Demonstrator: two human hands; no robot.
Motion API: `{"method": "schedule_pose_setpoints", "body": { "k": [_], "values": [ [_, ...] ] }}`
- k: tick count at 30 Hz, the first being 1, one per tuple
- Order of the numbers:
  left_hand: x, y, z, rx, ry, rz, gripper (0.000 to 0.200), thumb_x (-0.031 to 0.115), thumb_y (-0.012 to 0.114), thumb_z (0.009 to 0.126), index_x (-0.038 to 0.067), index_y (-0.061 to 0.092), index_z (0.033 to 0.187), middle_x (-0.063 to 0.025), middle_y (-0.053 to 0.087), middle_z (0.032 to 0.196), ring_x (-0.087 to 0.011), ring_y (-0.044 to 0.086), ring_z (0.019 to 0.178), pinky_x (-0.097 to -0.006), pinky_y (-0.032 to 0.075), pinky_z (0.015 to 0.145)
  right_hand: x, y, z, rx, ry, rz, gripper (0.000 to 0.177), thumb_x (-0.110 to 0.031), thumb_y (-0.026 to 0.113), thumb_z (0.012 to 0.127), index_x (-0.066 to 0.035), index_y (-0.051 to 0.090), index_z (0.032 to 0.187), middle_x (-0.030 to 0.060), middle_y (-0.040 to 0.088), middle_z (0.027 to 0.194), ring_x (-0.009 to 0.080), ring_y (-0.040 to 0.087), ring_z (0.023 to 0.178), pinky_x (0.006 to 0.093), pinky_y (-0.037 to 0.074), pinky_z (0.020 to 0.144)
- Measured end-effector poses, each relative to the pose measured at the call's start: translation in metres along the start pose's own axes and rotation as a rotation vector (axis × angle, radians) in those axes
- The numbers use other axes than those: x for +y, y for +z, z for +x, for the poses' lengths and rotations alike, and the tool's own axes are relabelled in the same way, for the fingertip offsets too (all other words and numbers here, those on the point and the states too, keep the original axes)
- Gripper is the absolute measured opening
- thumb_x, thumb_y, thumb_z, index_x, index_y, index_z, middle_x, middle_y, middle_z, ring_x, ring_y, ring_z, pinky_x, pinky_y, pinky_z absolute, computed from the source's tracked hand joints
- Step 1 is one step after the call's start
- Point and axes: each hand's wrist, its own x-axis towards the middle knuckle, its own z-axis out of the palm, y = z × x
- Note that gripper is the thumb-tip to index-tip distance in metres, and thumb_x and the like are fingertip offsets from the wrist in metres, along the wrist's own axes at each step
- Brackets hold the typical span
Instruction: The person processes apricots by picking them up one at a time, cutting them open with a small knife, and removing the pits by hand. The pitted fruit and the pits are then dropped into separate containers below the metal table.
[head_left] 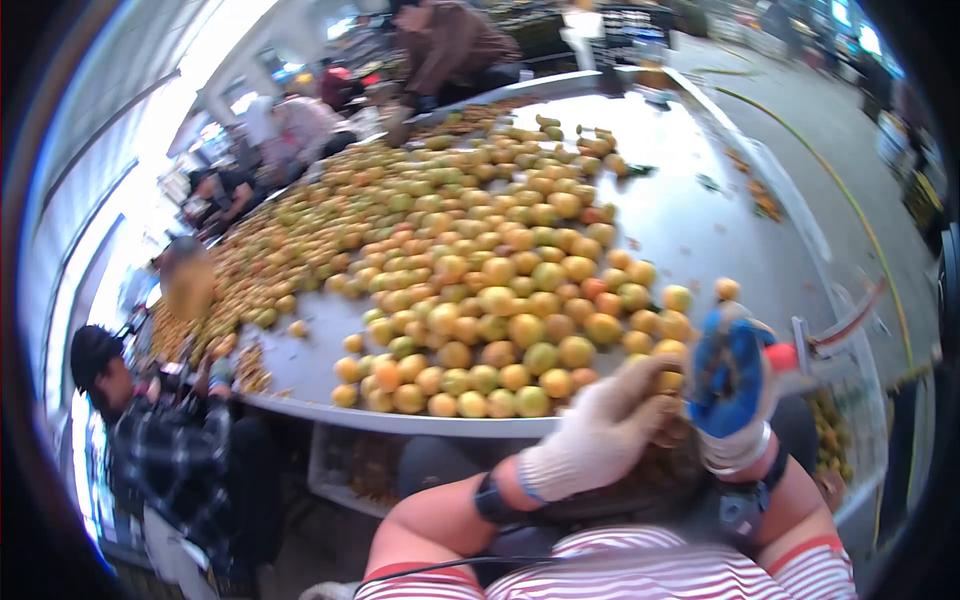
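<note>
Round orange-green fruit (497, 300), which look like persimmons, cover much of the metal table (310, 350). My left hand (605, 425), in a white knit glove with soiled fingers, curls near the table's front edge. Its fingers close around a fruit (672, 378), mostly hidden by the glove. Close beside it, my right hand (732, 385) wears a blue-coated glove and is closed on a red-handled tool (783, 357). A curved, blade-like part juts out to the right. Blur hides the tool's exact kind.
A person in a plaid shirt (175, 460) sits at the left edge of the table. Another person (450, 50) leans over the far side. Below the table, at right, is a crate (865, 440) with fruit. A yellow hose (850, 185) crosses the floor.
</note>
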Motion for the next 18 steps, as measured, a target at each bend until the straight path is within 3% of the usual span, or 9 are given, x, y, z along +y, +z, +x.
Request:
{"method": "schedule_pose_setpoints", "body": {
  "k": [2,4,6,8,10,12,16,17,18],
  "values": [
    [-0.009,0.001,0.001,0.020,-0.006,-0.065,0.043,0.005,0.049,0.104,0.001,0.041,0.146,-0.0082,0.063,0.118,-0.0116,0.065,0.099,-0.0277,0.055,0.087,0.006,0.004,0.005,-0.050,-0.216,-0.386,0.020,-0.026,0.053,0.105,-0.011,0.058,0.093,-0.0014,0.051,0.069,0.0063,0.044,0.049,0.0212,0.030,0.043],
    [-0.021,-0.003,0.007,0.041,0.164,0.218,0.044,0.003,0.046,0.104,0.002,0.039,0.147,-0.0094,0.063,0.119,-0.0123,0.064,0.100,-0.0265,0.054,0.087,0.006,0.016,0.011,-0.075,-0.126,-0.217,0.028,-0.028,0.051,0.106,-0.012,0.051,0.083,-0.0018,0.045,0.066,0.0059,0.039,0.048,0.0226,0.027,0.043],
    [-0.021,-0.009,0.009,0.065,0.180,0.321,0.043,0.004,0.046,0.104,0.003,0.041,0.146,-0.0102,0.063,0.118,-0.0129,0.064,0.099,-0.0265,0.054,0.085,0.031,0.032,0.011,0.490,-0.175,-0.271,0.029,-0.029,0.051,0.106,-0.012,0.050,0.082,-0.0017,0.044,0.066,0.0064,0.039,0.049,0.0226,0.028,0.043],
    [-0.016,-0.013,0.008,0.073,0.188,0.422,0.042,0.005,0.046,0.104,0.004,0.042,0.145,-0.0110,0.063,0.116,-0.0136,0.064,0.097,-0.0265,0.053,0.083,0.026,0.019,0.011,0.314,-0.090,-0.179,0.028,-0.030,0.053,0.105,-0.011,0.052,0.084,-0.0012,0.046,0.068,0.0067,0.041,0.050,0.0217,0.031,0.044],
    [-0.008,-0.014,0.007,0.091,0.099,0.407,0.032,0.013,0.050,0.103,0.004,0.050,0.134,-0.0092,0.064,0.089,-0.0131,0.063,0.068,-0.0285,0.052,0.062,0.016,0.012,0.015,0.144,-0.004,-0.097,0.028,-0.031,0.054,0.104,-0.010,0.054,0.086,-0.0008,0.047,0.069,0.0071,0.043,0.051,0.0209,0.033,0.045],
    [0.008,-0.016,0.006,0.084,0.007,0.302,0.031,0.015,0.051,0.103,0.005,0.051,0.132,-0.0067,0.062,0.083,-0.0123,0.060,0.062,-0.0279,0.051,0.059,0.006,0.013,0.020,-0.081,0.160,-0.120,0.031,-0.034,0.055,0.103,-0.008,0.053,0.087,0.0009,0.049,0.072,0.0084,0.045,0.052,0.0202,0.035,0.048],
    [0.014,-0.018,0.007,-0.045,-0.174,0.175,0.031,0.015,0.050,0.102,0.005,0.050,0.131,-0.0051,0.059,0.082,-0.0116,0.057,0.061,-0.0269,0.049,0.058,0.028,-0.076,0.035,-0.297,0.060,0.005,0.029,-0.018,0.060,0.101,-0.001,0.056,0.123,0.0093,0.058,0.105,0.0159,0.063,0.083,0.0219,0.052,0.065],
    [0.009,-0.015,0.008,-0.044,-0.133,0.177,0.032,0.015,0.050,0.101,0.006,0.048,0.132,-0.0054,0.058,0.082,-0.0117,0.057,0.062,-0.0273,0.049,0.058,0.046,-0.126,0.043,-0.038,0.152,0.070,0.045,-0.009,0.061,0.099,-0.003,0.047,0.142,0.0083,0.056,0.121,0.0153,0.063,0.102,0.0212,0.056,0.078],
    [0.004,-0.013,0.009,-0.042,-0.093,0.180,0.034,0.014,0.050,0.101,0.006,0.045,0.134,-0.0058,0.057,0.083,-0.0117,0.057,0.063,-0.0276,0.049,0.057,0.044,-0.111,0.040,-0.043,0.156,0.072,0.045,-0.009,0.061,0.099,-0.003,0.047,0.142,0.0083,0.056,0.121,0.0153,0.063,0.102,0.0212,0.056,0.078]
  ]
}}
